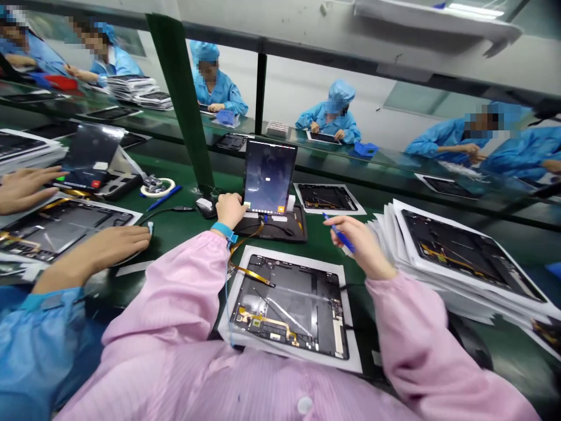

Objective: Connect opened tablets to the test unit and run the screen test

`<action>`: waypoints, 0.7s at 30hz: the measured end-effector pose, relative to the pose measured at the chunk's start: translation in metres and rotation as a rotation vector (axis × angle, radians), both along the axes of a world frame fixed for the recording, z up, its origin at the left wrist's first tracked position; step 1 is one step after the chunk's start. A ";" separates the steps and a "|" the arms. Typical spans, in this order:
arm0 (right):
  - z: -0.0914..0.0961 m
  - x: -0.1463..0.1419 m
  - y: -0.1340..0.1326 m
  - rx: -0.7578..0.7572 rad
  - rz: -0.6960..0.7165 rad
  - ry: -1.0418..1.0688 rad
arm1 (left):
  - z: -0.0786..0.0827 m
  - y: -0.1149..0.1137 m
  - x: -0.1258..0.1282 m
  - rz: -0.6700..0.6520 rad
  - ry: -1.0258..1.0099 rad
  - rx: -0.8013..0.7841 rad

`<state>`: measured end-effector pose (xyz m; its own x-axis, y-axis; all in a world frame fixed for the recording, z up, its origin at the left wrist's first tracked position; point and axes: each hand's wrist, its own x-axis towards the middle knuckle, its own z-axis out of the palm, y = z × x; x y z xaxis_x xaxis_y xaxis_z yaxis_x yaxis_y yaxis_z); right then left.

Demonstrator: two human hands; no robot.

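Note:
My left hand (230, 209), with a blue strap at its wrist, reaches to the lower left corner of a lit tablet screen (270, 175). Its fingers are partly stretched out at the glass and nothing shows in them. The screen leans upright on a black stand (293, 231). My right hand (362, 245) is closed around a blue pen-shaped tool (343, 238), held above the bench. Between my forearms an opened tablet housing (302, 286) lies on white sheeting, its inside facing up. A gold flex cable (252, 273) runs from the housing's upper left toward the stand.
At right rises a stack of housings between white sheets (438, 275). Another housing (328, 197) lies behind my right hand. A black mouse (205, 207) sits left of the stand. A co-worker's hands (105, 251) rest at left by another housing. More people work behind the glass shelf.

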<state>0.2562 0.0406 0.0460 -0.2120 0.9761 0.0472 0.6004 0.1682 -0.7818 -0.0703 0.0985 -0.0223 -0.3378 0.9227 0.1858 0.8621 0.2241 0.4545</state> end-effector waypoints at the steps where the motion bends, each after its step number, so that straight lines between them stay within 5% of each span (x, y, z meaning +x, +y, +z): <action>1: 0.009 0.009 -0.016 -0.055 0.042 0.215 | -0.001 0.001 0.000 -0.010 0.023 0.008; 4: 0.019 0.029 -0.064 -0.177 0.093 0.595 | -0.001 -0.003 -0.001 -0.042 0.079 0.038; 8: -0.016 0.035 -0.103 -0.146 -0.125 0.587 | 0.014 -0.028 0.012 -0.081 0.113 0.100; 12: -0.063 0.037 -0.106 -0.279 -0.157 0.613 | 0.032 -0.067 0.044 -0.508 -0.055 -0.141; 15: -0.079 0.042 -0.098 -0.222 -0.143 0.596 | 0.031 -0.088 0.064 -0.774 -0.123 -0.401; 21: -0.093 0.045 -0.098 -0.104 -0.206 0.483 | 0.021 -0.100 0.072 -0.939 -0.046 -0.636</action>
<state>0.3014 -0.0573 -0.0468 0.0065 1.0000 -0.0075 0.1807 -0.0086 -0.9835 0.0016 -0.0017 -0.0017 0.5436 0.7368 -0.4020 0.7962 -0.3009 0.5250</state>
